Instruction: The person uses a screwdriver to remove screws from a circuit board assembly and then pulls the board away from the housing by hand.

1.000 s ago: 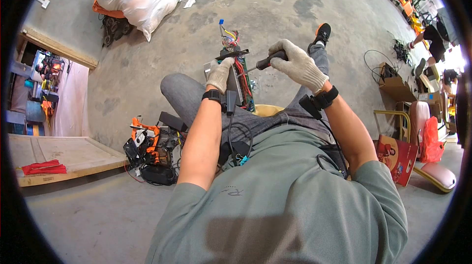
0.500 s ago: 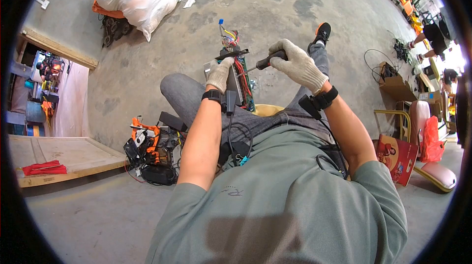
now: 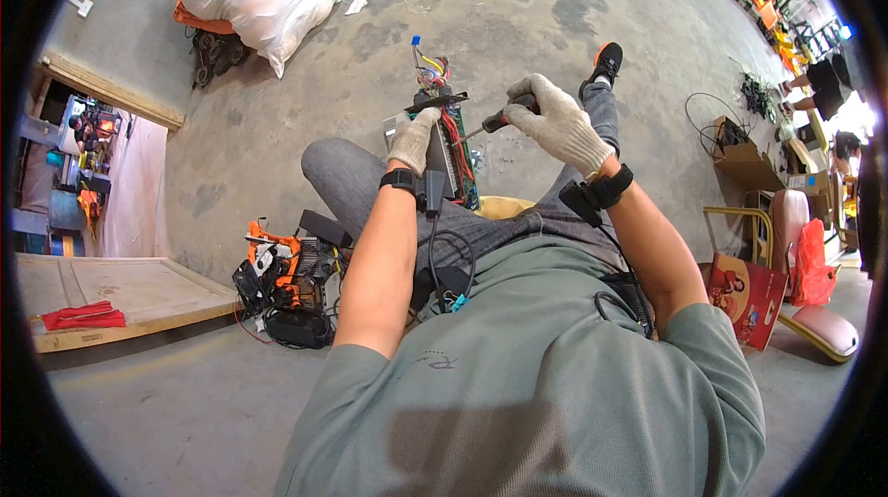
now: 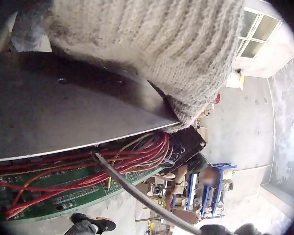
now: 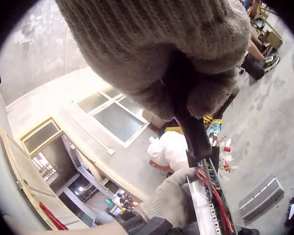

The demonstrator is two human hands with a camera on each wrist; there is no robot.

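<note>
My left hand (image 3: 413, 141), in a knitted glove, grips a long electronic assembly above my lap. Its grey metal plate (image 4: 63, 112) has a row of small screws and lies along a green circuit board (image 4: 44, 201). Red wires (image 4: 159, 144) run over the board and bunch at its far end. My right hand (image 3: 560, 127), also gloved, holds a screwdriver (image 3: 499, 118) by its dark handle. In the left wrist view, the screwdriver's shaft (image 4: 142, 196) slants in, with its tip right at the plate's edge beside the wires.
An orange-and-black machine part (image 3: 291, 270) lies on the floor to my left. A white sack (image 3: 264, 2) is farther ahead. Beside the red box (image 3: 743, 303) at the right stands a pink-padded chair (image 3: 788, 229). A wooden door panel (image 3: 120, 289) is at the left.
The screwdriver has tilted and shifted slightly in my right hand, its tip a little farther right. My left hand and the assembly stay in place. A person in the background at the right has moved.
</note>
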